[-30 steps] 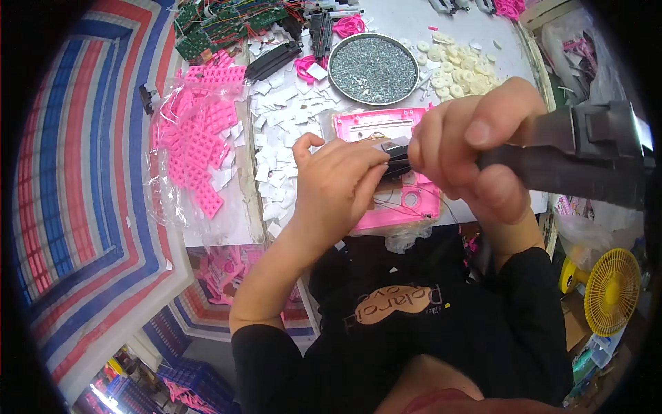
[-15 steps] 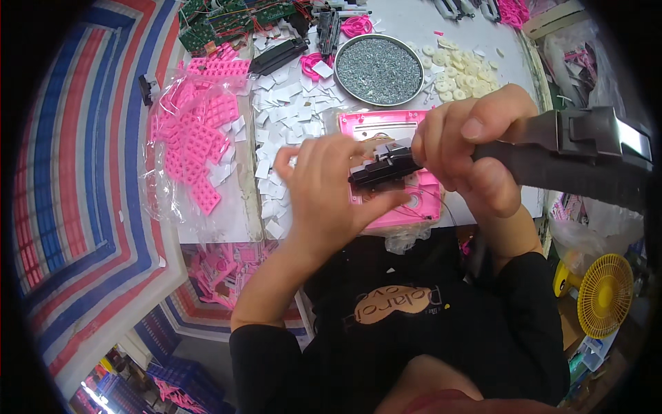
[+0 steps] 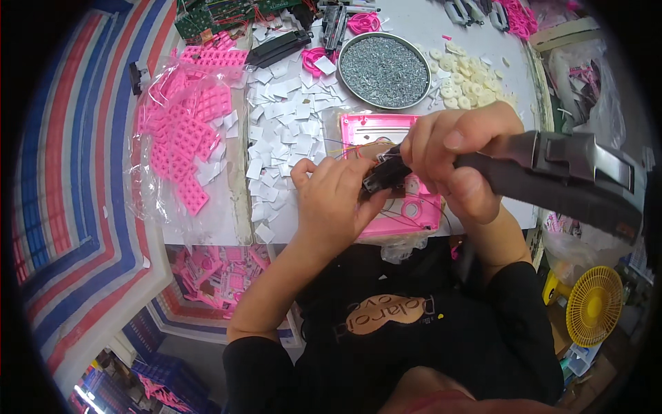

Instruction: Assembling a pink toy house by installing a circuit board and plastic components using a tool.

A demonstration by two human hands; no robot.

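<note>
My left hand (image 3: 334, 196) grips one end of a small black plastic module (image 3: 386, 172) between thumb and fingers. The module is tilted above a pink plastic casing (image 3: 424, 219), whose inside faces up with thin wires trailing in it. My right hand (image 3: 465, 155) is wrapped round the front of a black electric screwdriver (image 3: 552, 176), its body running out to the right. The screwdriver's tip is hidden behind my fingers at the module's right end.
A round metal dish (image 3: 384, 69) of small screws stands beyond the casing, with cream plastic discs (image 3: 472, 77) to its right. White paper pieces (image 3: 283, 131) cover the table left of centre. Pink button pads (image 3: 186, 141) lie in clear plastic farther left. A yellow fan (image 3: 594, 307) stands low right.
The black module has turned to a steeper tilt. My right hand and the electric screwdriver have shifted slightly left and nearer, and the whole view has moved a little.
</note>
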